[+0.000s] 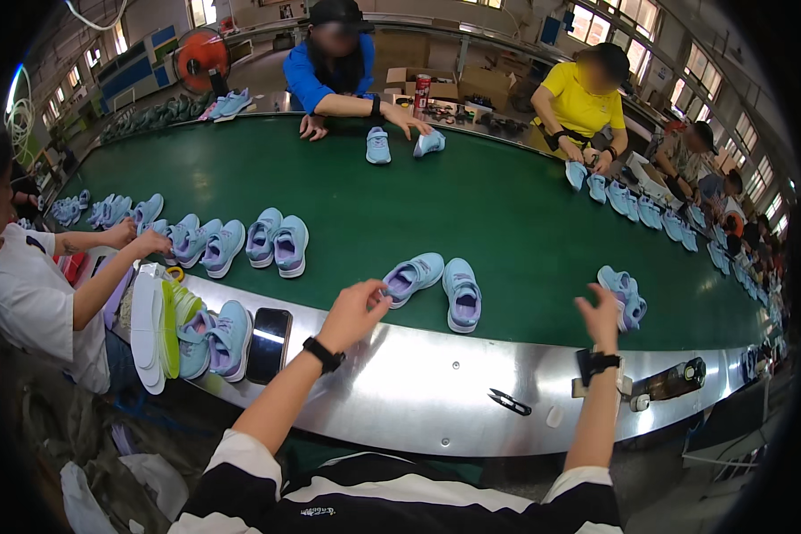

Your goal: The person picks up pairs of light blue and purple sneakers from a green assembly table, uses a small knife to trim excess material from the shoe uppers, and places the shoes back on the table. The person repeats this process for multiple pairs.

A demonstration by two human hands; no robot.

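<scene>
A light-blue sneaker with a lilac lining [416,278] lies at an angle on the green conveyor belt in front of me. My left hand [358,314] has its fingers curled in at the heel of this sneaker, with thumb and forefinger closed on the edge. Beside it stands a matching sneaker [462,295], its toe toward me, touched by neither hand. Farther right, my right hand [602,318] is raised with thumb and fingers apart and nothing in it. Just past those fingers is another pair of light-blue sneakers [627,298], partly hidden by the hand.
On the metal edge [392,383] lie a phone [269,345], thread snips [510,402], a dark bottle [676,378] and insoles [156,334]. More sneakers [277,242] line the belt at left. Co-workers handle sneakers at left and across the belt, beyond a far sneaker [378,146].
</scene>
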